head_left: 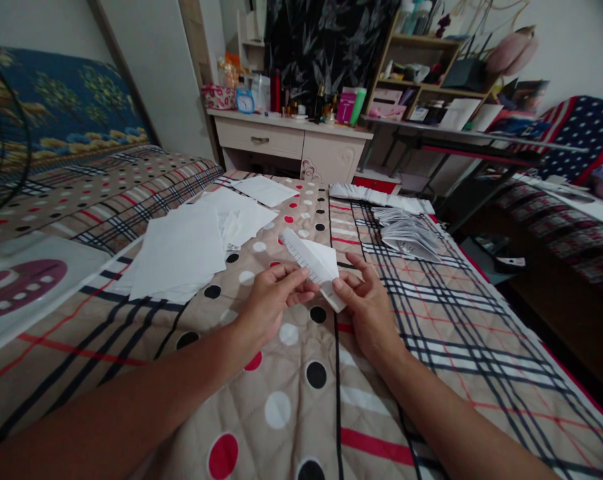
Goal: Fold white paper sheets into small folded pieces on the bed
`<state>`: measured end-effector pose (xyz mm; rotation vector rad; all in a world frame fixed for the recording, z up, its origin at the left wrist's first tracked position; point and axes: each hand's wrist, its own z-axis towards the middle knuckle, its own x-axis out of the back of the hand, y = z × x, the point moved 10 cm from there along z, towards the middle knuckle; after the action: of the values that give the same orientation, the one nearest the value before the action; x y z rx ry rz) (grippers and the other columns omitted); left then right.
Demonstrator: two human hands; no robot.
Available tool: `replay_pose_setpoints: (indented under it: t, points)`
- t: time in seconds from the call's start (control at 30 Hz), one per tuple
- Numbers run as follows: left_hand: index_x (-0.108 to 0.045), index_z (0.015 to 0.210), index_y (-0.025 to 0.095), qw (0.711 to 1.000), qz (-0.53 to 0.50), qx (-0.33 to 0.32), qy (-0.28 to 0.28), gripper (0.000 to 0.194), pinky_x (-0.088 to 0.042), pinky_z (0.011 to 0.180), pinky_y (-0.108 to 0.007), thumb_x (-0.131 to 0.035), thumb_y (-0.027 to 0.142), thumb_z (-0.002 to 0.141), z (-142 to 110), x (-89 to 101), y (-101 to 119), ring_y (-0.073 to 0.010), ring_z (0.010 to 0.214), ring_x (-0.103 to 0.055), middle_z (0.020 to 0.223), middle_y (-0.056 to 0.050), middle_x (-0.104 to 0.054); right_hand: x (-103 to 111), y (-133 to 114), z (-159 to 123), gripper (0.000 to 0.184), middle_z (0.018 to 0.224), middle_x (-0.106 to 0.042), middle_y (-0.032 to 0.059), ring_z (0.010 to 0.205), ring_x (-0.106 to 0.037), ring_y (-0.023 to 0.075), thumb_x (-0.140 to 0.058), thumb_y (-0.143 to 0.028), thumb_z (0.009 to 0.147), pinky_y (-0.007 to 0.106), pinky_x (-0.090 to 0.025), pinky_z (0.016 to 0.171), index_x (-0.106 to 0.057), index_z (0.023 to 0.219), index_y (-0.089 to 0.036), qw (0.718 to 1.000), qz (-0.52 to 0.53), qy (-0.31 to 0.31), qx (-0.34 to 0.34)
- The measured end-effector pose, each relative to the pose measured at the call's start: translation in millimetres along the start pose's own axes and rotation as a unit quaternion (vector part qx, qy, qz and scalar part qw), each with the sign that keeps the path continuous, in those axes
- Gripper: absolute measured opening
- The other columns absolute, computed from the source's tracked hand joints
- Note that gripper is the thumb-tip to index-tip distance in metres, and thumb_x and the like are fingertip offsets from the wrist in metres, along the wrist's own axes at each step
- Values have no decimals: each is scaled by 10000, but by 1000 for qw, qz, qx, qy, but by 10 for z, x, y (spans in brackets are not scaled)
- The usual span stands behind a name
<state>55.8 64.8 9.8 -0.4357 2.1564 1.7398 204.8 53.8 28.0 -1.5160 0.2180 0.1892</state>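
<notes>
Both hands are on a small folded white paper (324, 255), held at a slant above the bedspread. A long narrow flap with faint grey print runs down its left side. My left hand (271, 299) pinches the flap's left edge between thumb and fingers. At the lower right corner, my right hand (370, 305) grips the paper with its thumb on top, and one finger stands out away from it. To the left lies a spread stack of white sheets (178, 247). Folded printed papers (408, 237) lie bunched at the right.
The patterned bedspread (276, 410) lies under everything. A row of folded white papers (381, 198) lies along its far right edge. A white bag with a maroon print (26, 283) is at the left. Beyond the bed stands a white dresser (261, 139) with bottles on top.
</notes>
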Motion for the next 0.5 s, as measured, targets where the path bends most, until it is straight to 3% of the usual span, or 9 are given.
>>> replay_pose_setpoints:
  t: [0.13,0.3,0.33,0.4,0.5]
  points:
    - [-616,774,122,997,37,58,-32,194,-520,494,-208,-726,251,680,-47,-83,-91,-117,578,-638,684,-26,-662,78,27,23,628,697,-654,-51,530,-581,127,-785,-313,668,223,-426,479,-482,1213,-245,999,7,30,-16]
    - [-589,661,116,988,84,102,-76,138,-347,362,-161,-671,227,649,-76,-138,-150,-80,420,-535,538,15,-554,55,136,95,298,678,-641,-9,518,-538,124,-742,-378,684,252,-410,485,-656,894,-185,995,-68,-42,-64]
    - [-576,636,119,989,82,107,-67,134,-326,360,-158,-660,224,647,-70,-115,-157,-72,408,-521,529,20,-540,63,80,104,264,727,-655,16,579,-570,149,-715,-397,716,276,-436,523,-669,863,-183,992,-111,-45,-38]
    - [-568,616,121,990,64,118,-41,130,-296,361,-154,-641,222,650,-53,-58,-171,-58,404,-500,525,23,-525,58,-196,80,252,918,-667,66,822,-624,221,-677,-411,767,347,-489,674,-685,905,-200,972,-215,-29,90]
    - [-559,599,123,991,23,128,-13,141,-252,357,-152,-636,228,655,-23,-3,-182,-46,410,-470,528,24,-509,-150,-609,-146,323,1177,-600,100,1109,-544,282,-719,-384,756,438,-447,889,-672,1042,-243,872,-377,-26,311]
